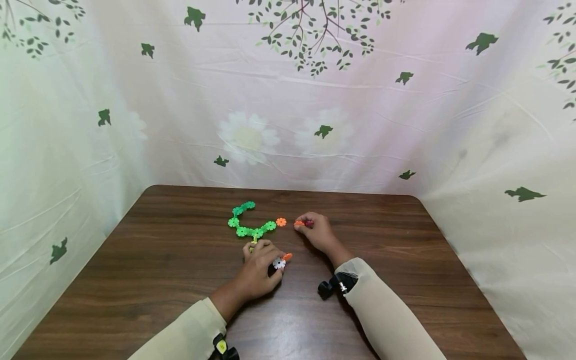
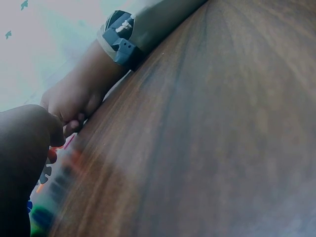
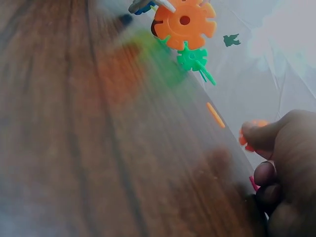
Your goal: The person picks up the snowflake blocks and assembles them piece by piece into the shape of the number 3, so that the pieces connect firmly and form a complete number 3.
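Note:
Notched plastic interlocking discs form a curved chain on the table, its green discs [image 1: 242,231] leading to a yellow disc [image 1: 254,241] by the left fingers. My left hand [image 1: 261,267] lies over the chain's near part and holds it around a white disc [image 1: 279,263], with an orange disc [image 1: 287,256] joined beside it. My right hand [image 1: 318,234] pinches a separate orange disc [image 3: 254,133] between thumb and fingers. A magenta disc [image 1: 309,223] shows at those fingers; whether it is held or lies beneath cannot be told. The left palm hides some chain discs.
A loose orange disc [image 1: 281,221] lies flat between the green end of the chain and my right hand. The brown wooden table [image 1: 180,280] ends at a hanging patterned cloth [image 1: 279,100] behind and at both sides.

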Tool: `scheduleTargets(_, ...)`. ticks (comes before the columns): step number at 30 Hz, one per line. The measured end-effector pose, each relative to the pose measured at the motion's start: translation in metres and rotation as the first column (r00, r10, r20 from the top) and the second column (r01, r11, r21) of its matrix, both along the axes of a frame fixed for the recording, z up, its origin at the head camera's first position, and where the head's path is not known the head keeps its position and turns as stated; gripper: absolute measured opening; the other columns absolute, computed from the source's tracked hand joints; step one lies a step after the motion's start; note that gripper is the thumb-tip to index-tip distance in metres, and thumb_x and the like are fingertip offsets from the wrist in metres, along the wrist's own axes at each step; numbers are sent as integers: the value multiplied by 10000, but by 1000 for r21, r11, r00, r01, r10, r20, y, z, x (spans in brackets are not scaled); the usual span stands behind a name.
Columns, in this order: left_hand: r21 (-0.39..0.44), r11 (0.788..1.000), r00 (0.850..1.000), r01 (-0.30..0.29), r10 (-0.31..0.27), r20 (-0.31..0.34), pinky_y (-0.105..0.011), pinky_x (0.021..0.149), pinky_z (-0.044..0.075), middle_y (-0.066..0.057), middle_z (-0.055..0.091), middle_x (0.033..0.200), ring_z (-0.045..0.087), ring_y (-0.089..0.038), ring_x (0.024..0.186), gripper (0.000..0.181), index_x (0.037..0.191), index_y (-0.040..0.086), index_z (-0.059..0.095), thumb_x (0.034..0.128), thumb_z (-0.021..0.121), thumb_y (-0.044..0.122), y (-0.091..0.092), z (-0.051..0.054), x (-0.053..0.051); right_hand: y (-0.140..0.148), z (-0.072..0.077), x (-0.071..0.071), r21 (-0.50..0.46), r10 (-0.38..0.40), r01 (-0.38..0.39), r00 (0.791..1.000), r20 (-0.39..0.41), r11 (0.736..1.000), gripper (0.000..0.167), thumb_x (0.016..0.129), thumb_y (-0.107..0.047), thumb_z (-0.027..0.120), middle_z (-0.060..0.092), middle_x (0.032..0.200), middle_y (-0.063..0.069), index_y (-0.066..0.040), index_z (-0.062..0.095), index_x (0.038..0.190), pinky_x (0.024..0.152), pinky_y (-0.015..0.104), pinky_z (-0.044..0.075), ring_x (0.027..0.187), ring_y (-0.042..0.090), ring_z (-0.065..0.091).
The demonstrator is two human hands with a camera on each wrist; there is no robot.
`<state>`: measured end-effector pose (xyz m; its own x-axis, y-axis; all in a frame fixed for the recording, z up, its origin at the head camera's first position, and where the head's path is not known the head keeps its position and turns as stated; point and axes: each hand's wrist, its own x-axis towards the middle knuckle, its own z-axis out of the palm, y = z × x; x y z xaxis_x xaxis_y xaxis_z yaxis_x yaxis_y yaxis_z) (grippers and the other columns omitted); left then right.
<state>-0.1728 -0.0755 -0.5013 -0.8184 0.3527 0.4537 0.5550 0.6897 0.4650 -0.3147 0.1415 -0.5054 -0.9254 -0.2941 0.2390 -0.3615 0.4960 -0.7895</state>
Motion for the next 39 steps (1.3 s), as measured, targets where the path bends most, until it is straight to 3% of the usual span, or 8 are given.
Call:
scheduleTargets(5, -9, 1000, 1000, -6, 6, -19, -645, 1046, 243, -7, 765, 1116, 581, -315, 1248, 248, 1145, 139, 768, 903, 822, 125, 0, -1, -1, 0, -1, 6, -57, 0, 0, 1000, 11, 998, 92, 991, -182, 828, 768, 985, 55, -99, 803, 1020, 802, 286, 525, 885, 131, 628)
scheduleTargets(10, -6, 1000, 1000, -6, 6, -21, -640, 1034, 240, -13, 767, 1122, 577, -319, 1246, 244, 1152, 134, 769, 912, 815, 123, 0, -1, -1, 0, -1, 10, -139, 21, -19, 1000, 12, 990, 258, 1002, -138, 808, 710, 959, 98, -25, 767, 1230, 784, 257, 515, 865, 151, 608)
scheduleTargets(15, 2, 1000, 1000, -4, 4, -19, -638, 1034, 246, -19, 769, 1132, 578, -326, 1247, 249, 1163, 140, 770, 919, 819, 139, 0, 0, 0, 1, 1, 17, -188, 75, -60, 995, 72, 980, 339, 1015, -149, 789, 680, 928, 94, -3, 730, 1316, 579, 232, 482, 636, 105, 557)
scheduleTargets(17, 6, 1000, 1000, -3, 3, -26, -632, 1031, 248, -16, 770, 1133, 580, -323, 1243, 248, 1163, 146, 770, 920, 822, 148, 0, -1, 0, 2, 2, 22, -203, 110, -88, 989, 101, 975, 349, 1026, -137, 770, 675, 959, 100, -5, 717, 1344, 506, 240, 462, 546, 84, 518)
scheduleTargets(23, 5, 1000, 999, -11, 11, -40, -627, 1026, 254, -15, 776, 1126, 582, -322, 1236, 238, 1143, 146, 774, 913, 835, 137, 2, -2, -1, 8, 3, 37, -193, 196, -172, 974, 113, 966, 434, 1040, -48, 718, 621, 1167, 173, -6, 643, 1465, 479, 258, 474, 496, 79, 514)
scheduleTargets(39, 10, 999, 999, -36, 36, -14, -668, 1058, 266, -20, 779, 1156, 593, -328, 1253, 237, 1171, 127, 784, 946, 850, 160, 3, -1, 1, 14, 6, 63, -295, 235, -172, 953, 193, 940, 380, 931, 26, 826, 720, 892, 62, 48, 725, 1297, 508, 231, 488, 528, 83, 539)
